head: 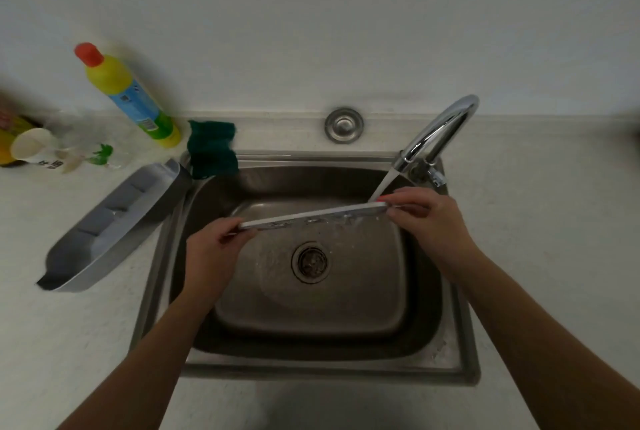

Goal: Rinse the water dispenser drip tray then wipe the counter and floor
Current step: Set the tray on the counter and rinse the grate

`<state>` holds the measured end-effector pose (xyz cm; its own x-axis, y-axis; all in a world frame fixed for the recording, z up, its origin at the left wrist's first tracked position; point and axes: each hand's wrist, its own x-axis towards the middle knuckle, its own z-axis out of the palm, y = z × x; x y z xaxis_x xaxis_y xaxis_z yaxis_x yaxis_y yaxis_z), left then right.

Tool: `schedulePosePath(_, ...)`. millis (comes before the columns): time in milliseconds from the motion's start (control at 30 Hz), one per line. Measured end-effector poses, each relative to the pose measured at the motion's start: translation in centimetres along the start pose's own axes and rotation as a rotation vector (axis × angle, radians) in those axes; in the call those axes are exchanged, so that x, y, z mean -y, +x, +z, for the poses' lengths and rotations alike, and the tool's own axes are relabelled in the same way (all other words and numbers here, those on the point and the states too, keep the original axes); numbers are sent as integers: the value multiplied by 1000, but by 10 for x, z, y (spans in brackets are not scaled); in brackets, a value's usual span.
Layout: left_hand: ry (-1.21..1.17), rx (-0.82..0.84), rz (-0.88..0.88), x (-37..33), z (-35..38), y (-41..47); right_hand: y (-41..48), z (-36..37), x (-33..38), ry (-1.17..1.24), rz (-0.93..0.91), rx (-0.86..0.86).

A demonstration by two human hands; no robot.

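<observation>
Two bare forearms reach in from the bottom edge over a steel sink (156,291); the left hand (211,249) pinches the near-left end of a thin white drip tray cover (311,216), thumb on top and fingers beneath, while the right hand (427,218) grips the far-right end; the cover is held edge-on above the basin, tilted up toward the right, over the drain (310,260); water (382,184) runs from the chrome faucet (440,133) onto the cover's right end, beside the right hand; on the counter (69,343) left of the sink lies the grey drip tray base (114,225), its far end resting against the sink rim; farther back a dark green cloth (212,149) drapes over the sink's rear-left corner; behind it a yellow bottle (133,99) with a red cap leans toward the wall; a paper cup (33,145) lies on its side at far left.
</observation>
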<state>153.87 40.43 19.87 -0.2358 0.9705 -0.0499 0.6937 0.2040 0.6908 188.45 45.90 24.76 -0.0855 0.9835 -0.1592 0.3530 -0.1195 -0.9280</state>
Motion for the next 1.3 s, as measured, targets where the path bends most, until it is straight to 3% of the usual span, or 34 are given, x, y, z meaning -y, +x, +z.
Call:
schedulePosePath(167, -159, -31, 2, -1, 4, -1, -3, -4, 0, 138, 38, -45)
schedulePosePath(333, -416, 263, -121, 13, 4, 2, 11, -4, 1, 179, 173, -125)
schedulePosePath(500, -589, 380, -258, 22, 1, -3, 27, -3, -15, 55, 322, -86)
schedulePosePath(700, -460, 299, -276, 6, -11, -10, 53, -28, -42, -409, 284, -158)
schedulePosePath(867, -313, 216, -230, -16, -35, -22, 71, -54, -40, -350, 354, -307)
schedulePosePath(1133, -342, 50, -247, -29, -63, -63, 11, -3, -46, -333, 290, 34)
schedulePosePath(1300, -45, 114, -368, -14, -31, -82, -44, 22, -81, -332, 322, 186)
